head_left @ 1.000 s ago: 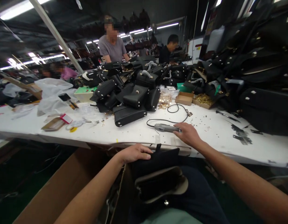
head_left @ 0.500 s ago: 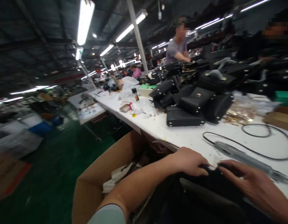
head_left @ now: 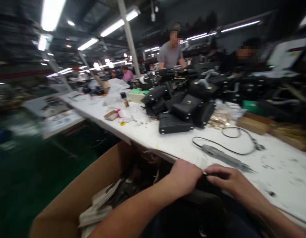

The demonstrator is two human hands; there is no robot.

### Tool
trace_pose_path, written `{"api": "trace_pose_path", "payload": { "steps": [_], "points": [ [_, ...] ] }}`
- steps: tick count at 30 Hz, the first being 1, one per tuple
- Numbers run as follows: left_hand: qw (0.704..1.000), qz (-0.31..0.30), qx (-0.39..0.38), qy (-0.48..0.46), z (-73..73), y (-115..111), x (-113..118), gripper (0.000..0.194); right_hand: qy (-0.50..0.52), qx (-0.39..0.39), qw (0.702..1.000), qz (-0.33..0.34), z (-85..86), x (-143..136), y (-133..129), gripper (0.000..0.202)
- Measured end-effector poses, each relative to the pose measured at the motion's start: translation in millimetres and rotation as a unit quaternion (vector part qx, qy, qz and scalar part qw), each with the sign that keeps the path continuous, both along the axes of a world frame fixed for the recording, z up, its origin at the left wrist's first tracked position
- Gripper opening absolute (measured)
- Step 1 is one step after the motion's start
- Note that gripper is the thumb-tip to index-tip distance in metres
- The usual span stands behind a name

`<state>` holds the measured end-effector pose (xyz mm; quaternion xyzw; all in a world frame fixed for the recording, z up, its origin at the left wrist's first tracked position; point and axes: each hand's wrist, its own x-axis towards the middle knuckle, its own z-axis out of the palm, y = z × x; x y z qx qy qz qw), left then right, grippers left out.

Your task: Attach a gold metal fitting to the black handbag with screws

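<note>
At lower centre, the left hand (head_left: 185, 177) is gripping the black bag (head_left: 204, 201) with curled fingers, the right hand (head_left: 231, 181) seemingly pinching it; adjusting is probably calling for steadiness next

No lettering, numbers or signs legible. White panel (head_left: 288, 58), upper right: yellowish patch (head_left: 295, 54), too blurred to read. Dark can (head_left: 124, 99) and green-topped box (head_left: 138, 95) on tabletop (head_left: 175, 143): surfaces too small and smeared to make out any print.
</note>
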<state>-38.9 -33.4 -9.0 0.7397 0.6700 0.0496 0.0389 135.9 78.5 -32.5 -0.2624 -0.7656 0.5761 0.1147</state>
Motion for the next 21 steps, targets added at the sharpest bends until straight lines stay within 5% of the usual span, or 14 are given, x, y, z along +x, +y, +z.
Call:
{"api": "trace_pose_path", "payload": {
  "steps": [3,12,18,21],
  "points": [
    [1.000,0.013,-0.027,0.005,-2.1,9.0,-1.0,0.027,0.075,-0.083,0.992,-0.056,7.6,-5.0,-3.6,0.026],
    [1.000,-0.001,-0.025,-0.012,-16.3,8.3,10.1,0.030,0.114,-0.286,0.936,-0.170,-15.8,2.0,-8.0,0.034],
    [0.997,-0.058,0.018,-0.042,-36.2,14.4,5.0,0.027,0.199,-0.287,0.900,-0.262,-5.4,2.6,-1.9,0.042],
    [0.996,-0.059,0.002,-0.063,-34.2,15.2,-4.1,0.022,0.233,-0.191,0.897,-0.323,3.8,21.9,8.0,0.039]
  ]
}}
